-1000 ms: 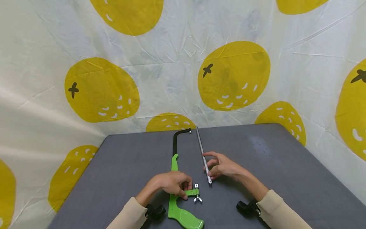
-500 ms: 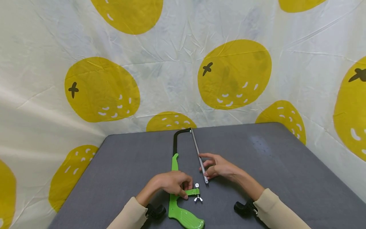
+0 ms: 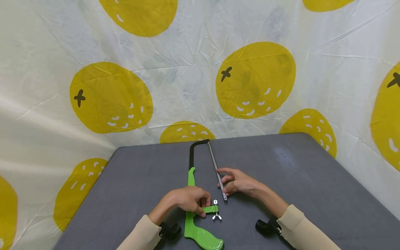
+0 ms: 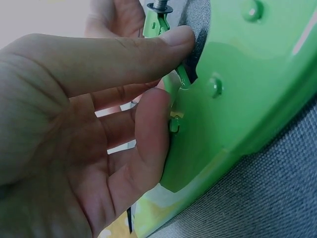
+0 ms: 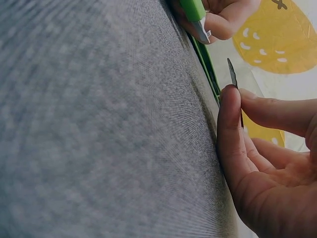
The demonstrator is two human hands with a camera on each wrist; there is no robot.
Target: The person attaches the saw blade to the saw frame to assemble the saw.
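A hacksaw frame [image 3: 190,178] with a green handle [image 3: 203,238] and black front arm lies on the table. My left hand [image 3: 189,200] grips the green bracket [image 3: 210,209] by the handle, thumb on one side and fingers curled on the other, also seen in the left wrist view. At the bracket's end sits a bolt with a wing nut [image 3: 216,217]. My right hand [image 3: 240,181] pinches a thin grey hacksaw blade [image 3: 215,161] near its close end. The blade's far end is right at the tip of the black arm [image 3: 200,142].
The grey cloth-covered table [image 3: 150,173] reaches back to a white curtain [image 3: 187,90] printed with yellow fruit. Black wrist devices [image 3: 170,231] sit under both cuffs.
My right hand has shifted left with the hacksaw blade, bringing its far end from beside the frame to the arm's tip. The left hand and the frame have stayed in place.
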